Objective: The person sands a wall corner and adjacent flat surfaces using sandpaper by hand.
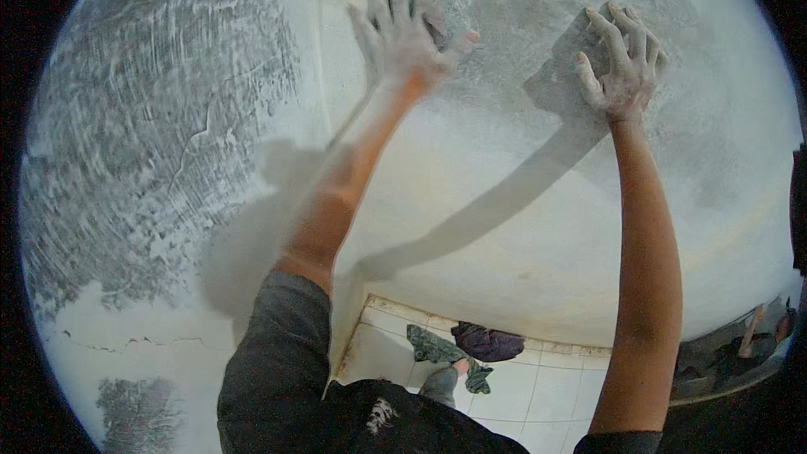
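My left hand (pixel 403 38) is pressed on the wall (pixel 504 164) near its inner corner, dusted pale, with the fingers spread. Beneath its fingers and palm shows a dark flat piece (pixel 435 20), possibly sandpaper; the hand covers most of it. Further right, my right hand (pixel 624 69) rests on the same wall, also dusty, fingers somewhat apart; I see nothing held in it. A hard shadow of that hand and arm falls to its left. Around both hands the wall has grey, smeared patches among white plaster or filler.
An adjoining wall (pixel 157 139) on the left carries streaky grey and white coating and a crack. Below lies a white tiled floor (pixel 504 391) with a green crumpled cloth (pixel 435 345) and a dark purple one (pixel 488 342) by the wall's foot. Dark clutter (pixel 725 353) stands at lower right.
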Demonstrator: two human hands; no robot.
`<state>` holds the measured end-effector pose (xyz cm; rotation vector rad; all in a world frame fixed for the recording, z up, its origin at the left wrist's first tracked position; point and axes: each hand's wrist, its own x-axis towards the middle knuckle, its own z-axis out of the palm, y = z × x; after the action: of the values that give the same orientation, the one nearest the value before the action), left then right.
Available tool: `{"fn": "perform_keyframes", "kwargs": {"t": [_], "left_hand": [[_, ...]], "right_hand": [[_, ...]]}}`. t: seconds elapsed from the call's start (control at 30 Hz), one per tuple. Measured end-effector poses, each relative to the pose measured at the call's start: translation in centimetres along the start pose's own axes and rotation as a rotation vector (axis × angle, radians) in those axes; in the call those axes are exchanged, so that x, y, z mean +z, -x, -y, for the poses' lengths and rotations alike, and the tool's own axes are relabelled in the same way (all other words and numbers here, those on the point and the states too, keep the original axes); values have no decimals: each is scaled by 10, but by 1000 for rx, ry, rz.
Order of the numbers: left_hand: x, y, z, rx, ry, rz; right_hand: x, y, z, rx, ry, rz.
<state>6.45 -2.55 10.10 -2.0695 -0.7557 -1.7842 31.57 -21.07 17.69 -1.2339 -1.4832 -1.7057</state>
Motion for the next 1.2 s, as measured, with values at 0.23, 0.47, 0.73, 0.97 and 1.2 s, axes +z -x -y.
{"fn": "perform_keyframes", "kwargs": {"t": [0.23, 0.47, 0.73, 0.97, 1.2], "left_hand": [[11, 47, -78, 491, 23, 419], [-5, -23, -1, -119, -172, -133], [10, 25, -55, 573, 53, 230], [-7, -38, 7, -109, -118, -196], [4, 26, -32, 673, -49, 405]], "right_hand": [[-6, -2, -5, -12, 26, 18], [-9, 0, -2, 10, 3, 53], [-12, 0, -2, 5, 3, 50], [-12, 0, 0, 24, -31, 87], [-16, -3, 0, 20, -19, 73]]}}
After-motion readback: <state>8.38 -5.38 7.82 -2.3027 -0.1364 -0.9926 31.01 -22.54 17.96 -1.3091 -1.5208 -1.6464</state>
